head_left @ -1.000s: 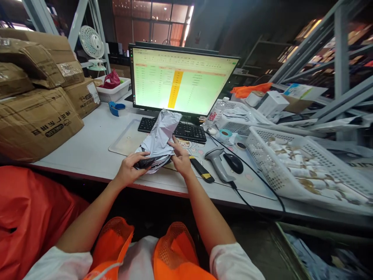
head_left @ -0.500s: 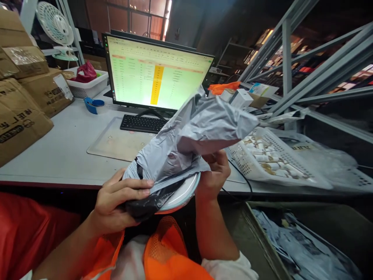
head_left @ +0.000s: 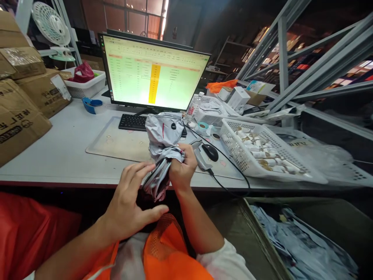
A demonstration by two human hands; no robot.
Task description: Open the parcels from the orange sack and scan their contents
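Observation:
In front of me a crumpled grey plastic mailing bag [head_left: 163, 135] is bunched at its middle, over the front edge of the desk. My right hand [head_left: 184, 168] is wrapped round the bunched part from the right. My left hand [head_left: 127, 203] is open at the bag's left, its fingers spread and thumb apart. The left fingertips come close to the lower folds; whether they touch cannot be made out. Dark inner lining shows in those folds. What the bag contains, if anything, is hidden.
Behind the bag stand a keyboard [head_left: 132, 122] and a monitor [head_left: 128, 77]. To the right lie a mouse [head_left: 210, 152], a scanner-like grey device [head_left: 201, 157] and a white basket [head_left: 241, 159] of small rolls. Cardboard boxes [head_left: 21, 120] stand left. A bin [head_left: 256, 233] with grey bags is lower right.
The bag has been turned and bunched smaller, and the round white-rimmed object at its opening no longer shows. My left hand has let go; my right hand has moved left.

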